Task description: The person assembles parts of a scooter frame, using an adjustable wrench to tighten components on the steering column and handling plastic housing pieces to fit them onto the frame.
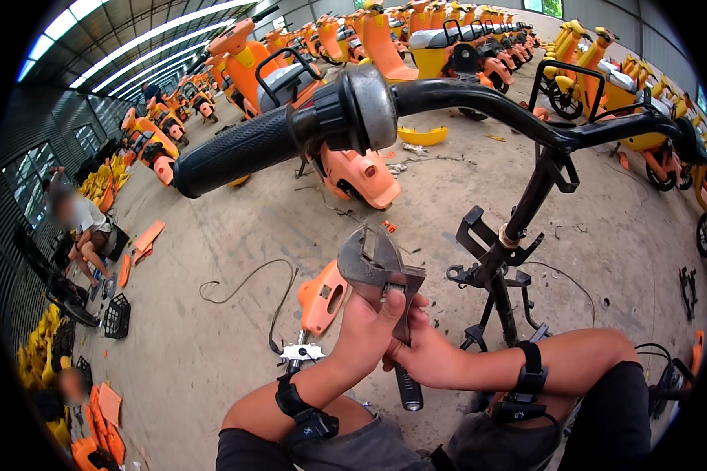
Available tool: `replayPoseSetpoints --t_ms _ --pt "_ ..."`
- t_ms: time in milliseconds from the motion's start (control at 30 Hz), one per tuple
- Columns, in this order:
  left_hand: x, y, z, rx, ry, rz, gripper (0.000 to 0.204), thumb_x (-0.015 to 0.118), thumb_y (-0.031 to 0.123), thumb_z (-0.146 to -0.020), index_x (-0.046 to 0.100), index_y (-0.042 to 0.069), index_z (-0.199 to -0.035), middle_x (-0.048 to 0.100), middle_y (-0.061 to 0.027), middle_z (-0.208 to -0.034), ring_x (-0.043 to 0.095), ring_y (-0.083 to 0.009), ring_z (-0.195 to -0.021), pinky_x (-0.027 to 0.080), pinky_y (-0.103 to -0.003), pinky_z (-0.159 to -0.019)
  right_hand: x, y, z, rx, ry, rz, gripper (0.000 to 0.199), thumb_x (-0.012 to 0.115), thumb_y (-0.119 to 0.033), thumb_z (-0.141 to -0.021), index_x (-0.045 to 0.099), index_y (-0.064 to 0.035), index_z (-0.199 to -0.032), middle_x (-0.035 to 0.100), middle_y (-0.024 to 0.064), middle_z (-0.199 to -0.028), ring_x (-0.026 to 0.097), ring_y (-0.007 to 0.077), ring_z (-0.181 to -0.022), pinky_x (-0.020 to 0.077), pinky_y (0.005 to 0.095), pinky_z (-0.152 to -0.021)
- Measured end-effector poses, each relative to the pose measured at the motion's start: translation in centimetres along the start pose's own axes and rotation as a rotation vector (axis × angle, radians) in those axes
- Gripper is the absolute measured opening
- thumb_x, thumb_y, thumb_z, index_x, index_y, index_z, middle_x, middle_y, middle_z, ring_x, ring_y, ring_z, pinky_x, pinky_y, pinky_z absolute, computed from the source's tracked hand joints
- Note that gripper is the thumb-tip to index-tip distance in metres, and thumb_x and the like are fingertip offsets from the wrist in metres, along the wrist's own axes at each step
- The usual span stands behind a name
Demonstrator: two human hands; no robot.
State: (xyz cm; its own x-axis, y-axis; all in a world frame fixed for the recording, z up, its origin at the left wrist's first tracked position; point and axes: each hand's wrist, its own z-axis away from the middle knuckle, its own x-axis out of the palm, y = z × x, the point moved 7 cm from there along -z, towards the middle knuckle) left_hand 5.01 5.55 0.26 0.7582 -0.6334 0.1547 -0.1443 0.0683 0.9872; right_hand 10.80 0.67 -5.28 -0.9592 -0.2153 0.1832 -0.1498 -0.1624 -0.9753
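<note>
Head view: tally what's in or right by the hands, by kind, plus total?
Adjustable wrench, held by both the left hand and the right hand: 1
Black handlebar with rubber grip: 1
Black steering stem: 1
Loose orange body panel on the floor: 1
Black wrist straps: 2
Total: 6

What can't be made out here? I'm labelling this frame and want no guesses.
Head view only:
- Wrench handle middle: hidden by both hands, left and right.
- Handlebar right end: lost in the dark rim.
- Seated person at left: blurred.
- Debris on the floor: too small to identify.
</note>
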Motion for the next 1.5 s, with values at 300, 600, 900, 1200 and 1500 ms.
replayPoseSetpoints --t_ms 300,600,900,1200,1500 --pt "0.2 0.5 1.1 0.375 0.002 -0.254 0.071 0.042 0.056 -0.093 0.033 0.0 -0.135 0.055 -0.0176 -0.125 0.058 -0.0252 -0.112 0.048 -0.039 -0.093 -1.2 -3.8 1.2 -0.134 0.243 0.482 0.03 0.052 -0.003 -0.092 0.044 -0.0003 -0.12 0.057 0.011 -0.092 0.058 0.0211 -0.083 0.0479 0.0339 -0.077" --pt "0.4 1.7 0.5 0.225 -0.016 -0.147 0.059 0.045 0.045 -0.098 0.04 -0.002 -0.133 0.054 -0.0166 -0.129 0.056 -0.0216 -0.114 0.045 -0.035 -0.098 -1.4 -5.6 1.3 -0.356 0.364 0.53 0.039 0.058 -0.005 -0.088 0.04 0.0023 -0.123 0.058 0.0153 -0.106 0.059 0.0233 -0.096 0.0483 0.0357 -0.084" --pt "0.0 1.1 0.3 0.18 -0.122 0.394 0.06 0.04 0.049 -0.096 0.05 -0.003 -0.122 0.055 -0.0177 -0.126 0.055 -0.0256 -0.114 0.044 -0.044 -0.099 -2.9 -10.0 2.9 -0.372 0.287 0.562 0.028 0.059 -0.018 -0.094 0.057 0.0024 -0.113 0.067 0.0152 -0.101 0.065 0.0202 -0.084 0.0504 0.0323 -0.073" --pt "0.3 1.0 1.6 0.108 -0.153 0.57 0.054 0.047 0.049 -0.094 0.05 0.003 -0.122 0.06 -0.0112 -0.106 0.059 -0.0201 -0.083 0.049 -0.037 -0.075 -3.9 -10.8 3.3 -0.571 0.35 0.319 0.046 0.057 -0.027 -0.096 0.041 0.0002 -0.13 0.058 0.0118 -0.108 0.057 0.0205 -0.105 0.044 0.0366 -0.096" --pt "2.1 0.5 2.0 0.115 -0.182 0.319 0.055 0.046 0.05 -0.095 0.048 0.0 -0.119 0.06 -0.0096 -0.1 0.056 -0.0139 -0.074 0.048 -0.028 -0.067 -3.8 -10.6 2.5 -0.417 0.141 0.159 0.037 0.047 -0.031 -0.101 0.046 0.0038 -0.115 0.054 0.005 -0.077 0.063 0.014 -0.063 0.0505 0.0258 -0.056"
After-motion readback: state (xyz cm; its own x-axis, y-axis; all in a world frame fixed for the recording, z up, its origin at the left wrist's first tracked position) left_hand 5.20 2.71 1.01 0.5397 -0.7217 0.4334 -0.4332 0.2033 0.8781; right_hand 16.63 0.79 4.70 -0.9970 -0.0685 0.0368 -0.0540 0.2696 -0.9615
